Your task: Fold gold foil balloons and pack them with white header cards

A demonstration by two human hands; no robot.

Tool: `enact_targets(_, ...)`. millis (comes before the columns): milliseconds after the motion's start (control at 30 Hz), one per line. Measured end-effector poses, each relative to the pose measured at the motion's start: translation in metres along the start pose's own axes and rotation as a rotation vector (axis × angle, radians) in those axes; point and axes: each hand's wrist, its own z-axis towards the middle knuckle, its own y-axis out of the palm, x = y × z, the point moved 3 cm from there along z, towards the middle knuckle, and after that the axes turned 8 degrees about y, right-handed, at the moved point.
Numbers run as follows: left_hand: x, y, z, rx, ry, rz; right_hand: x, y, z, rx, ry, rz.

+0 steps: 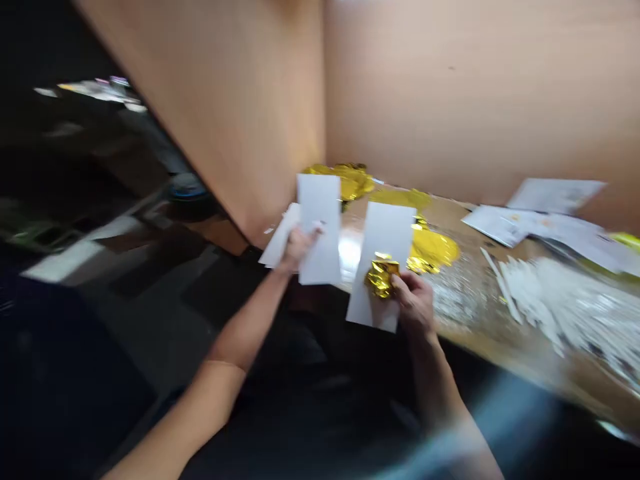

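My left hand (299, 248) is closed on a white card (320, 200), its thumb across the front. More white cards (280, 239) fan out behind that hand. Between the thumb and fingers of my right hand (415, 300) is a folded gold foil piece (383, 277), lying against another white card (387, 230). That card appears to be held by the same hand, though its fingers are mostly hidden behind it. Flat gold foil balloons (433, 248) lie on the table beyond my right hand, and more gold foil (353, 180) lies behind the left card.
Wooden panels (475, 87) rise behind and to the left of the table. At right are a pile of white sticks (540, 300), printed papers (555, 197) and clear plastic packets (455, 293). Blurred items stand in the dark area at left.
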Motion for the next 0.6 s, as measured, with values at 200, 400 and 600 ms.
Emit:
enact_targets(200,-0.029,-0.002,0.049,0.077,0.093,0.238,-0.007,-0.016,0.006,-0.108,0.101,0.096)
enact_targets(400,-0.090,0.093,-0.072,-0.632,-0.682,-0.340,-0.018,-0.013,-0.004,-0.289,-0.087,-0.363)
enact_targets(600,-0.086,0.098,-0.088,-0.588,-0.902,-0.598,-0.027,-0.033,-0.020,-0.279,-0.094,-0.819)
